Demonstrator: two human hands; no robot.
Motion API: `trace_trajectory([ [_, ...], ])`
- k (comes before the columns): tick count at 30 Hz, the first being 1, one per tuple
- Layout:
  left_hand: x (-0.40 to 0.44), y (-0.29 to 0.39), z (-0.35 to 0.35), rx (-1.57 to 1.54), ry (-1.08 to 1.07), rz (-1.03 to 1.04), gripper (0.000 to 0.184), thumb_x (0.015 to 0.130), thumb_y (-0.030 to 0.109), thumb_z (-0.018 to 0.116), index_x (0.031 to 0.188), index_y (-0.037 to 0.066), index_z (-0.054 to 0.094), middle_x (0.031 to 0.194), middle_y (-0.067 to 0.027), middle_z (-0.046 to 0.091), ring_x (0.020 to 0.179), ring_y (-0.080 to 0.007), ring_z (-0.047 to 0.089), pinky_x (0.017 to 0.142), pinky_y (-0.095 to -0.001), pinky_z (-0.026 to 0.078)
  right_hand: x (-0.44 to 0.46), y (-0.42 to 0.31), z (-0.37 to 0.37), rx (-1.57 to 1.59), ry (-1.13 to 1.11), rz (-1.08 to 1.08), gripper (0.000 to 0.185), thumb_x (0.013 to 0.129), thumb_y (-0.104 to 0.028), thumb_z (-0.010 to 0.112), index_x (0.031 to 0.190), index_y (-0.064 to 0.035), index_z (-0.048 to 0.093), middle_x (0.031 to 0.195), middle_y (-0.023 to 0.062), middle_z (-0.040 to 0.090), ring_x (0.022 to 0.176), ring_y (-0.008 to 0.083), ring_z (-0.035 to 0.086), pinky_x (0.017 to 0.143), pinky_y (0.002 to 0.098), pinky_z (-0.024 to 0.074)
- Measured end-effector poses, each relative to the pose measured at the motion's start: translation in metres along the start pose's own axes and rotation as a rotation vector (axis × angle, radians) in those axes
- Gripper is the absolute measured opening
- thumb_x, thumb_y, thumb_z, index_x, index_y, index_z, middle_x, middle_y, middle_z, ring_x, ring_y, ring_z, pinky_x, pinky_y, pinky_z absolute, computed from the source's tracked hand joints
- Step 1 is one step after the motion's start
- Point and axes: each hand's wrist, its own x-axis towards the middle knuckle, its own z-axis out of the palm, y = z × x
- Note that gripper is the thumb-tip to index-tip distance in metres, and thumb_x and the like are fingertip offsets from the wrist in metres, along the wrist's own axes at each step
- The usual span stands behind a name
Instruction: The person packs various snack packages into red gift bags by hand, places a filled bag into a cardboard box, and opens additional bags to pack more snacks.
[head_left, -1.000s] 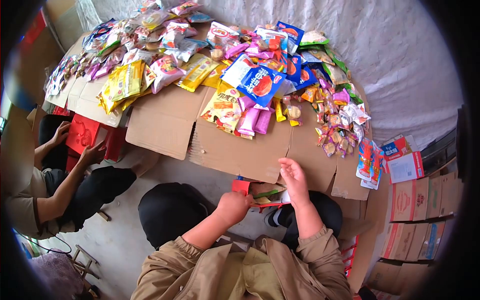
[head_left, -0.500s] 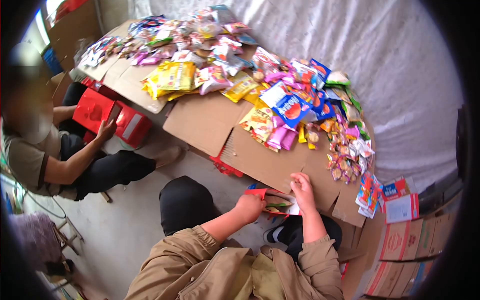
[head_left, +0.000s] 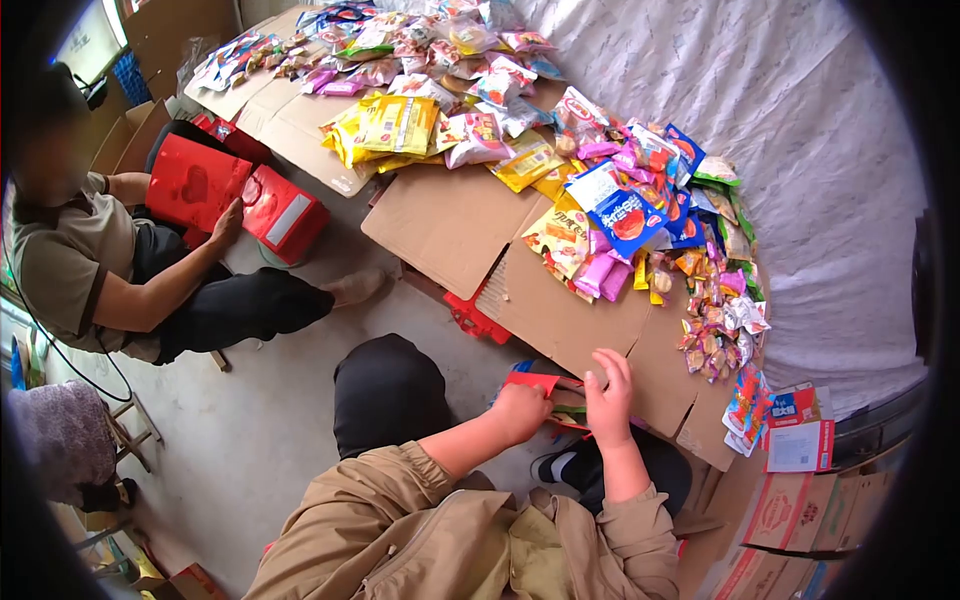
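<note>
Between my knees is a red box point(head_left: 532, 379) with its top open and some packets partly visible inside. My left hand point(head_left: 522, 411) is closed on the box's left edge. At the box's right side my right hand point(head_left: 609, 400) is raised with its fingers apart, holding nothing that shows. Beyond my hands, a cardboard-covered table point(head_left: 570, 310) bears heaped snack packets: a blue packet point(head_left: 627, 219), yellow packets point(head_left: 397, 124), pink-purple packets point(head_left: 602, 274) and small wrapped sweets point(head_left: 715, 345).
At the left a seated co-worker point(head_left: 70, 265) holds a red box point(head_left: 195, 182), with another red box point(head_left: 284, 213) beside it. A stool point(head_left: 135, 432) stands at the lower left. Cardboard cartons point(head_left: 790, 510) are stacked at the lower right.
The view has swung left, so the table and its packets appear further right. My left hand still grips the red box; my right hand stays beside it with fingers apart.
</note>
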Motion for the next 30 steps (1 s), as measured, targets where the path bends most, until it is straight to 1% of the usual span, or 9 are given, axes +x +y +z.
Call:
trace_trajectory([
  [2, -0.001, -0.002, 0.003, -0.006, -0.002, -0.009, 0.013, 0.087, 0.021, 0.065, 0.095, 0.013, 0.073, 0.097, -0.0098, 0.071, 0.087, -0.0299, 0.075, 0.068, -0.0445, 0.06, 0.01, -0.018, 0.006, -0.056, -0.098, -0.194, 0.035, 0.09, -0.01, 0.069, 0.123, -0.0001, 0.066, 0.129, 0.0173, 0.064, 0.123, 0.0379, 0.059, 0.109, 0.0483, 0.0458],
  [12, -0.003, 0.002, 0.008, -0.095, -0.077, 0.052, 0.018, 0.093, 0.022, 0.06, 0.1, 0.012, 0.074, 0.099, -0.0125, 0.069, 0.089, -0.0304, 0.074, 0.068, -0.0439, 0.059, 0.126, -0.068, 0.047, -0.095, -0.281, -0.385, 0.055, 0.095, -0.014, 0.064, 0.147, 0.0019, 0.052, 0.145, 0.0222, 0.057, 0.136, 0.0421, 0.052, 0.117, 0.0501, 0.0396],
  [16, -0.003, 0.006, 0.004, -0.107, -0.158, 0.057, 0.021, 0.093, 0.022, 0.061, 0.107, 0.015, 0.075, 0.105, -0.012, 0.068, 0.092, -0.0286, 0.073, 0.072, -0.0416, 0.058, 0.176, -0.072, 0.074, -0.027, -0.302, -0.313, 0.056, 0.1, -0.015, 0.061, 0.152, 0.003, 0.047, 0.149, 0.0244, 0.054, 0.14, 0.0397, 0.05, 0.119, 0.0471, 0.0388],
  [18, -0.003, 0.004, 0.0, -0.099, -0.197, 0.063, 0.022, 0.093, 0.022, 0.061, 0.11, 0.017, 0.075, 0.106, -0.0114, 0.067, 0.093, -0.0281, 0.073, 0.073, -0.0415, 0.058, 0.198, -0.067, 0.091, 0.163, -0.317, -0.203, 0.056, 0.103, -0.015, 0.058, 0.153, 0.0035, 0.045, 0.153, 0.0239, 0.051, 0.14, 0.0352, 0.052, 0.118, 0.0442, 0.0405],
  [19, -0.003, 0.004, 0.001, -0.114, -0.183, 0.063, 0.022, 0.093, 0.022, 0.062, 0.11, 0.017, 0.075, 0.105, -0.0111, 0.066, 0.093, -0.0279, 0.073, 0.072, -0.0415, 0.057, 0.209, -0.067, 0.103, 0.411, -0.352, -0.068, 0.057, 0.107, -0.016, 0.055, 0.158, 0.0033, 0.038, 0.159, 0.0209, 0.045, 0.138, 0.0301, 0.055, 0.116, 0.041, 0.0438],
  [20, -0.003, 0.003, 0.002, -0.127, -0.17, 0.064, 0.022, 0.093, 0.022, 0.062, 0.11, 0.017, 0.075, 0.103, -0.0107, 0.066, 0.092, -0.0277, 0.072, 0.071, -0.0414, 0.057, 0.219, -0.071, 0.109, 0.406, -0.353, -0.062, 0.057, 0.107, -0.016, 0.055, 0.158, 0.0033, 0.038, 0.159, 0.0209, 0.045, 0.138, 0.0301, 0.055, 0.116, 0.041, 0.0438],
  [22, -0.006, 0.003, 0.004, -0.148, -0.147, 0.075, 0.022, 0.092, 0.022, 0.062, 0.11, 0.017, 0.075, 0.102, -0.0104, 0.066, 0.091, -0.0275, 0.072, 0.071, -0.0413, 0.057, 0.238, -0.087, 0.118, 0.994, -0.315, 0.328, 0.057, 0.11, -0.016, 0.052, 0.162, -0.0003, 0.034, 0.161, 0.0166, 0.043, 0.137, 0.0289, 0.056, 0.11, 0.0387, 0.048],
  [26, -0.008, 0.004, 0.007, -0.158, -0.118, 0.074, 0.021, 0.091, 0.02, 0.063, 0.108, 0.014, 0.073, 0.101, -0.0112, 0.066, 0.088, -0.0281, 0.072, 0.069, -0.0418, 0.057, 0.274, -0.091, 0.154, 1.306, -0.283, 0.4, 0.06, 0.109, -0.019, 0.055, 0.162, 0.0005, 0.032, 0.153, 0.012, 0.049, 0.122, 0.0242, 0.063, 0.095, 0.0345, 0.055],
  [30, -0.008, 0.004, 0.012, -0.162, -0.117, 0.103, 0.021, 0.091, 0.02, 0.063, 0.107, 0.012, 0.072, 0.1, -0.0122, 0.066, 0.085, -0.0295, 0.072, 0.069, -0.0427, 0.057, 0.291, -0.084, 0.178, 1.405, -0.304, 0.481, 0.055, 0.109, -0.018, 0.056, 0.159, -0.0017, 0.038, 0.141, 0.0074, 0.058, 0.114, 0.0205, 0.066, 0.085, 0.0307, 0.0541],
])
